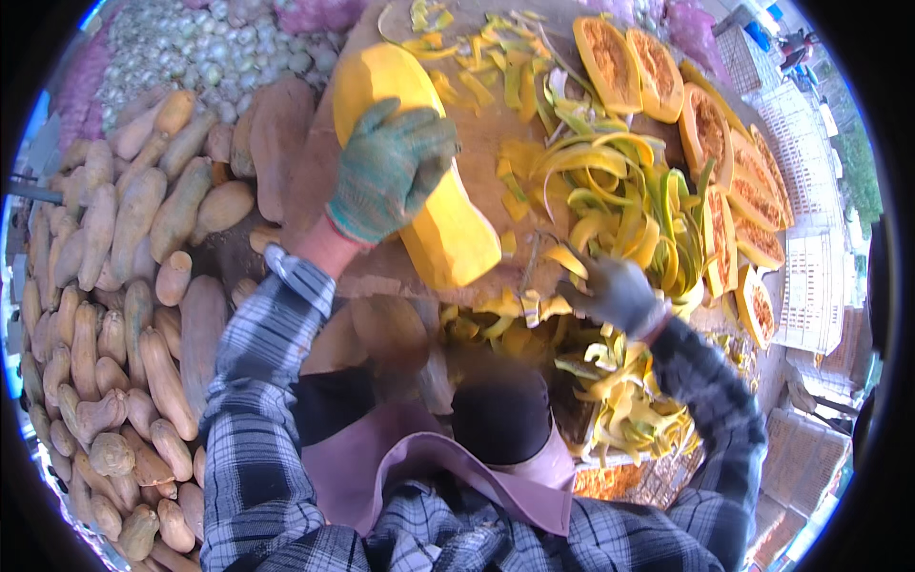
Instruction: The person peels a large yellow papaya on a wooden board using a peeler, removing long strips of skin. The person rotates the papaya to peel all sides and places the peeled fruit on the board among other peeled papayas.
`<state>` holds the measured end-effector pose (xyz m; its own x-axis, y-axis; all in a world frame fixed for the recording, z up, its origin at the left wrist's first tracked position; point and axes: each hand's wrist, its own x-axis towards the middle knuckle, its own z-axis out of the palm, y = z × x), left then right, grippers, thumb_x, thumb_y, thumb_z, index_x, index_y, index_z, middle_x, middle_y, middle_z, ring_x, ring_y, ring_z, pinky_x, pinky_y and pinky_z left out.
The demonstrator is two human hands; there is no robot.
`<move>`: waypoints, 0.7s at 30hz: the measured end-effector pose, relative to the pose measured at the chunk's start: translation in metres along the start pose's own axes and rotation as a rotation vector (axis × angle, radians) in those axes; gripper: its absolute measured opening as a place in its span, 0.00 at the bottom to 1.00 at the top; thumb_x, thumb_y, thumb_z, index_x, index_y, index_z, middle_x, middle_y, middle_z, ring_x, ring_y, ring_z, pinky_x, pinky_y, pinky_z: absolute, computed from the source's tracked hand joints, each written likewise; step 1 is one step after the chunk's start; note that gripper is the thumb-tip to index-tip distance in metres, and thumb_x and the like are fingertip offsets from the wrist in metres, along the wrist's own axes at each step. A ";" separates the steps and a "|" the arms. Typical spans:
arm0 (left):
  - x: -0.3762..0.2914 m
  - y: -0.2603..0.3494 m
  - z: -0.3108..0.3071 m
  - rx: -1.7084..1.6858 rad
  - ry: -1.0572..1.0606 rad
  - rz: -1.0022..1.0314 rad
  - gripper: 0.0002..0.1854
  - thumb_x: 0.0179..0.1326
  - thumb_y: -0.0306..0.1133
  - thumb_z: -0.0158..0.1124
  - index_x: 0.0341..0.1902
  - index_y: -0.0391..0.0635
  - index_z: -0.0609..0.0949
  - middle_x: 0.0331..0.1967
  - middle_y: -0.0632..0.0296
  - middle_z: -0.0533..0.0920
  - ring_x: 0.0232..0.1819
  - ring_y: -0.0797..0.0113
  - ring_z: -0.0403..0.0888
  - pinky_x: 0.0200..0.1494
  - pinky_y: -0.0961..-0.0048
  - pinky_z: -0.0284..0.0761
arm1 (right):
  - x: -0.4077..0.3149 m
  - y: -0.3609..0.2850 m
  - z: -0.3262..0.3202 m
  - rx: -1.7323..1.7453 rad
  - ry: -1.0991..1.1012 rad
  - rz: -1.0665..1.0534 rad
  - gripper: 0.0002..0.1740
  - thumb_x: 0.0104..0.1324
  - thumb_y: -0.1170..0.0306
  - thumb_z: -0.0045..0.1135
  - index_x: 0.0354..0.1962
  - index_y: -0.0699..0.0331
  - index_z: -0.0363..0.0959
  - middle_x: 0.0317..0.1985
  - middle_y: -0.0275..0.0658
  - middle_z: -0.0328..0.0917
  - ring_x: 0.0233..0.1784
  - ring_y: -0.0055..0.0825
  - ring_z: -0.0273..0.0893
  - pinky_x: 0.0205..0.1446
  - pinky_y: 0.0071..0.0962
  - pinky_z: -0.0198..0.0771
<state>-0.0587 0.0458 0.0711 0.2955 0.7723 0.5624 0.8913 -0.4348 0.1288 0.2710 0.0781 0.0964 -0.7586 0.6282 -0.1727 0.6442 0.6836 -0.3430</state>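
Observation:
My left hand [393, 168], in a green knit glove, grips a large peeled butternut squash [452, 232] from above. The squash lies slantwise on a wooden board [314, 193], its flesh bright yellow with flat peeling facets. My right hand [616, 294], in a grey glove, is blurred at the board's near edge, apart from the squash. By its fingers is a yellow strip of peel [568, 259]; whether the hand holds that strip or a tool is unclear. A heap of curled peels [629, 207] sits just beyond this hand.
Halved squashes [708, 132] line the board's right side, cut faces showing. Unpeeled squashes [118, 236] are piled at left. More peels [629, 407] fill a container below my right forearm. White plastic crates [808, 286] stand at far right. Small pale bulbs [214, 57] lie heaped at upper left.

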 end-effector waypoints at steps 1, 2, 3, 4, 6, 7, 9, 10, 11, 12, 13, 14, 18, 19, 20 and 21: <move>-0.005 0.001 -0.003 0.026 0.006 -0.022 0.15 0.71 0.45 0.53 0.49 0.56 0.87 0.56 0.65 0.84 0.62 0.56 0.76 0.68 0.54 0.62 | -0.014 0.005 0.006 0.118 0.054 0.045 0.33 0.64 0.54 0.63 0.63 0.59 0.70 0.25 0.48 0.78 0.26 0.48 0.79 0.31 0.42 0.74; -0.011 0.004 -0.006 0.065 0.010 -0.036 0.16 0.71 0.46 0.55 0.49 0.57 0.87 0.58 0.63 0.83 0.63 0.55 0.74 0.69 0.53 0.62 | -0.012 0.012 0.016 0.234 0.483 -0.275 0.32 0.64 0.62 0.65 0.65 0.60 0.70 0.23 0.42 0.78 0.23 0.36 0.79 0.30 0.34 0.75; -0.017 0.007 -0.010 0.122 0.001 -0.057 0.16 0.70 0.47 0.56 0.50 0.57 0.87 0.60 0.62 0.81 0.65 0.53 0.72 0.69 0.52 0.61 | -0.009 0.013 0.030 0.696 0.383 -0.091 0.32 0.66 0.65 0.64 0.66 0.61 0.68 0.28 0.36 0.78 0.28 0.25 0.76 0.34 0.26 0.73; -0.025 0.010 -0.015 0.136 0.098 -0.100 0.16 0.66 0.48 0.60 0.50 0.58 0.87 0.62 0.58 0.79 0.66 0.50 0.70 0.69 0.51 0.61 | -0.006 0.013 0.041 1.005 0.348 0.165 0.33 0.67 0.67 0.63 0.68 0.63 0.66 0.33 0.31 0.78 0.33 0.14 0.73 0.38 0.18 0.71; -0.045 0.023 -0.020 0.197 0.209 -0.259 0.26 0.63 0.51 0.65 0.62 0.56 0.81 0.66 0.48 0.73 0.68 0.38 0.65 0.69 0.48 0.60 | 0.029 0.005 0.062 1.218 0.347 0.106 0.33 0.73 0.66 0.55 0.71 0.70 0.59 0.46 0.35 0.81 0.41 0.16 0.76 0.46 0.17 0.70; -0.056 0.031 -0.018 0.160 0.263 -0.393 0.29 0.64 0.51 0.64 0.66 0.55 0.77 0.66 0.47 0.73 0.68 0.39 0.65 0.69 0.49 0.61 | 0.049 -0.004 0.068 1.241 0.248 0.196 0.35 0.73 0.62 0.54 0.71 0.71 0.57 0.47 0.38 0.81 0.44 0.19 0.76 0.49 0.19 0.70; -0.076 0.048 -0.007 0.057 0.406 -0.688 0.35 0.66 0.50 0.63 0.74 0.53 0.68 0.67 0.45 0.73 0.68 0.40 0.66 0.68 0.53 0.63 | 0.087 -0.040 0.080 1.361 0.228 0.144 0.38 0.72 0.60 0.58 0.71 0.71 0.57 0.47 0.38 0.81 0.50 0.21 0.76 0.56 0.23 0.69; -0.084 0.054 -0.001 -0.103 0.440 -0.843 0.37 0.67 0.51 0.61 0.76 0.52 0.64 0.67 0.45 0.73 0.68 0.42 0.68 0.67 0.55 0.65 | 0.097 -0.054 0.077 1.372 0.096 0.121 0.42 0.67 0.60 0.66 0.70 0.75 0.57 0.58 0.44 0.76 0.56 0.24 0.75 0.59 0.24 0.70; -0.091 0.058 0.005 -0.274 0.472 -0.992 0.38 0.69 0.51 0.60 0.77 0.51 0.61 0.67 0.44 0.72 0.67 0.44 0.69 0.66 0.58 0.66 | 0.101 -0.071 0.076 1.332 0.047 0.118 0.42 0.67 0.59 0.66 0.69 0.75 0.59 0.57 0.44 0.77 0.56 0.25 0.75 0.59 0.25 0.71; -0.095 0.059 0.010 -0.466 0.474 -1.139 0.40 0.70 0.52 0.59 0.79 0.50 0.57 0.68 0.44 0.72 0.67 0.45 0.71 0.65 0.60 0.68 | 0.105 -0.085 0.075 1.304 0.004 0.095 0.42 0.66 0.58 0.67 0.68 0.75 0.60 0.57 0.45 0.78 0.56 0.26 0.76 0.58 0.25 0.71; -0.098 0.057 0.013 -0.583 0.559 -1.194 0.38 0.71 0.51 0.58 0.78 0.48 0.59 0.65 0.46 0.74 0.64 0.52 0.73 0.62 0.63 0.70 | 0.107 -0.096 0.073 1.273 -0.037 0.073 0.42 0.65 0.57 0.67 0.67 0.75 0.62 0.56 0.46 0.79 0.57 0.26 0.76 0.58 0.26 0.72; -0.098 0.055 0.015 -0.719 0.610 -1.244 0.36 0.72 0.51 0.57 0.76 0.46 0.62 0.63 0.48 0.77 0.61 0.58 0.75 0.59 0.65 0.72 | 0.105 -0.104 0.071 1.186 0.053 0.052 0.42 0.64 0.55 0.69 0.65 0.75 0.65 0.53 0.48 0.81 0.56 0.26 0.77 0.57 0.27 0.72; -0.079 0.060 0.021 -0.653 0.267 -1.350 0.42 0.70 0.63 0.50 0.79 0.50 0.56 0.59 0.39 0.78 0.58 0.47 0.80 0.55 0.57 0.74 | 0.087 -0.102 0.072 0.984 0.195 0.154 0.34 0.65 0.60 0.67 0.61 0.72 0.70 0.44 0.39 0.81 0.42 0.18 0.74 0.45 0.22 0.73; -0.072 0.066 0.024 -0.607 0.161 -1.361 0.44 0.69 0.64 0.50 0.79 0.51 0.56 0.58 0.39 0.79 0.58 0.46 0.80 0.54 0.56 0.74 | 0.082 -0.097 0.074 0.938 0.245 0.126 0.31 0.66 0.63 0.66 0.61 0.73 0.71 0.42 0.33 0.80 0.39 0.13 0.71 0.42 0.19 0.72; -0.062 0.069 0.028 -0.484 0.148 -1.308 0.49 0.63 0.63 0.60 0.78 0.45 0.57 0.58 0.36 0.78 0.58 0.43 0.79 0.56 0.56 0.74 | 0.078 -0.091 0.076 0.808 0.264 0.158 0.29 0.69 0.58 0.61 0.62 0.64 0.70 0.37 0.44 0.85 0.36 0.27 0.81 0.39 0.33 0.74; -0.055 0.073 0.031 -0.423 0.208 -1.174 0.50 0.62 0.61 0.63 0.78 0.42 0.57 0.59 0.35 0.77 0.59 0.43 0.78 0.57 0.57 0.75 | 0.074 -0.085 0.077 0.918 0.255 0.147 0.28 0.70 0.59 0.60 0.62 0.64 0.70 0.36 0.45 0.84 0.35 0.27 0.80 0.38 0.32 0.74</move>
<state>0.0012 -0.0142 0.0238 -0.6902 0.7222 0.0449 0.3887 0.3177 0.8649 0.1528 0.0380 0.0415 -0.5627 0.8202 -0.1034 0.3218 0.1021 -0.9413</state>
